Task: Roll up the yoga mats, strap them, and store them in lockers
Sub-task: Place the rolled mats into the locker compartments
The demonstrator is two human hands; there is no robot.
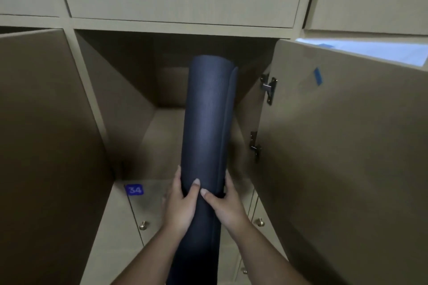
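Observation:
A rolled dark blue yoga mat (207, 118) points lengthwise into an open beige locker (162, 136), its far end inside the compartment. My left hand (183, 206) grips the roll from the left, thumb over the top. From the right my right hand (225, 203) grips it too, with the thumb across the front. The mat's loose outer edge runs along its right side. No strap is visible on the roll.
The locker's door (342, 146) swings open on the right, with two metal hinges (268, 89) and a strip of blue tape (317, 76). Another open door (46, 146) stands on the left. Below is a closed locker with a blue tag 34 (134, 190) and brass knobs (143, 225).

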